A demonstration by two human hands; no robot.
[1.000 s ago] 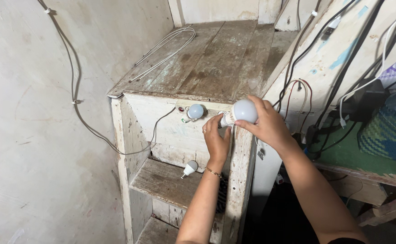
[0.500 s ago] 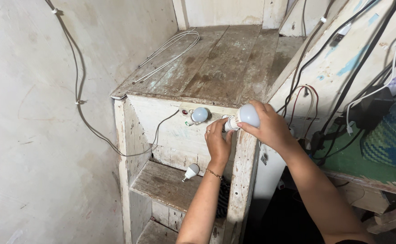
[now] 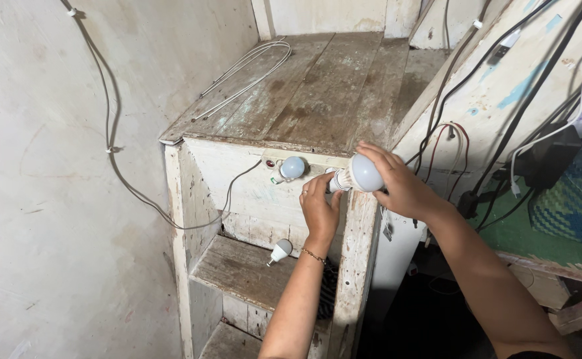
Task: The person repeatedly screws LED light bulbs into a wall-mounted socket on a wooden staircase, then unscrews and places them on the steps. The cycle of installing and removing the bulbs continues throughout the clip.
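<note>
**Bulb at the socket, not yet clearly seated**

Held: white bulb (image 3: 365, 173), lying sideways at the top front edge of the cabinet (image 3: 317, 93), base pointing left toward a fitting on the front panel. Right hand (image 3: 397, 186) wrapped around the globe, fingers curled over top and underside, closed on it. Left hand (image 3: 319, 207) raised from below, fingertips pinched at the bulb's base where it meets the panel; steadying or guiding, exact grip on base or socket hard to tell.

Judged progress: bulb brought up to the fitting and lined up; whether threaded in at all, not visible, base hidden behind the left fingers. Bulb unlit. Seating and release of both hands seemingly left.

Just left on the same panel: second bulb (image 3: 291, 167), already mounted in its holder, unlit, small red dot beside it, thin grey wire (image 3: 231, 193) running down from it.

Cabinet contents: open lower shelf (image 3: 237, 266) with one loose small bulb (image 3: 280, 250) lying on its side; nothing else discernible there. On the cabinet top, a loop of white cable (image 3: 244, 70). To the right, hanging black cables (image 3: 503, 126) and a green woven bag (image 3: 573, 206).
</note>
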